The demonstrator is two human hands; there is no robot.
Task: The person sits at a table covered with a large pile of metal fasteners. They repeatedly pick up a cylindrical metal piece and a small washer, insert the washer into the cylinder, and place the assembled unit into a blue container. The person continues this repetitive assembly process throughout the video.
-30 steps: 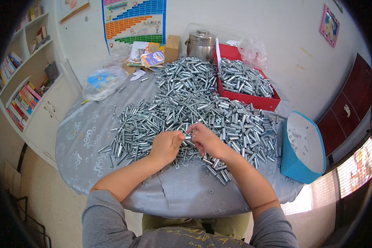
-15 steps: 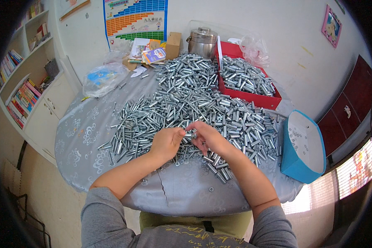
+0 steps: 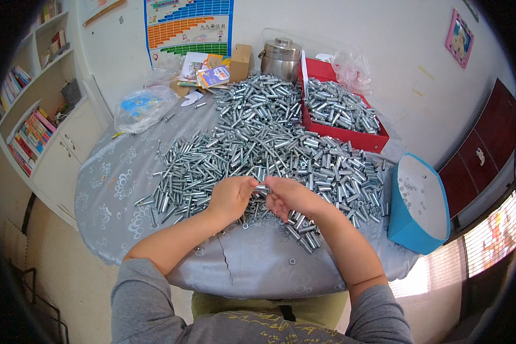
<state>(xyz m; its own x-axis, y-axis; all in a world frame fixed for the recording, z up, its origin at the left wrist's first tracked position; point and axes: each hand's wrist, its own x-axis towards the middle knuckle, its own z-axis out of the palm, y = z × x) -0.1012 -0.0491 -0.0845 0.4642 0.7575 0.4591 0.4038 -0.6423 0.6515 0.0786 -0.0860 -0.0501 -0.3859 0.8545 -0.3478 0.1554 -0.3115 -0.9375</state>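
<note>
White walls (image 3: 350,34), bookshelf (image 3: 31,109), red cabinet (image 3: 479,157)

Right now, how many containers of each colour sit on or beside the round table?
Red rectangular tray of metal sleeves: 1
Blue plastic bin with white inside: 1
Steel lidded pot: 1
Total: 3

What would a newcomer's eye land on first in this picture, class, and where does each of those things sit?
First, the great heap of shiny metal sleeves spread across the round table's grey patterned cloth. Next, the left hand and right hand meeting at the heap's near edge, pinching one small metal piece between them. Then the red tray full of the same parts at the far right, and the blue bin at the table's right edge.
</note>
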